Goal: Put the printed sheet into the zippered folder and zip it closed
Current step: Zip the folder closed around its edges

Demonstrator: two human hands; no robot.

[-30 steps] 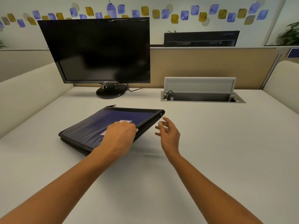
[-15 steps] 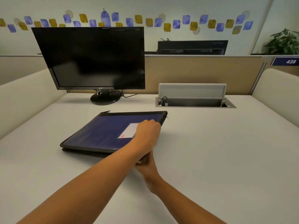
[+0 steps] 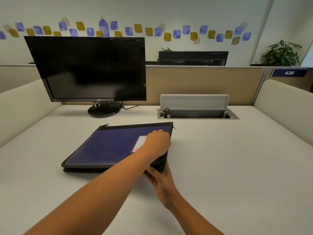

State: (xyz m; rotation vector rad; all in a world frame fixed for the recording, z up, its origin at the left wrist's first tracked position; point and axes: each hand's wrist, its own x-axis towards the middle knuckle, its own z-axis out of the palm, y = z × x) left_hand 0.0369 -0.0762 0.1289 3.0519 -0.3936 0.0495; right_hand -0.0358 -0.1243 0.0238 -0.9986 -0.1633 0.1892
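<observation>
Folder is found lying flat on the surface, in front of the monitor and well apart from it. The blue cover is down, and a second dark layer is seen under it along the near edge. A white label is noted on the cover towards the right. A zip pull is seen at the far right corner.

Left grip is laid on the cover at the right edge, knuckles raised and fingers bent downward. Whether the edge is clasped cannot be told, as the fingertips are hidden.

Right grip is placed at the near right corner, partly under the left forearm. The corner of the folder is held between its fingers.

A cable box with its lid raised is set into the surface behind the folder. A plate marked 438 is fixed to the partition at the right.
</observation>
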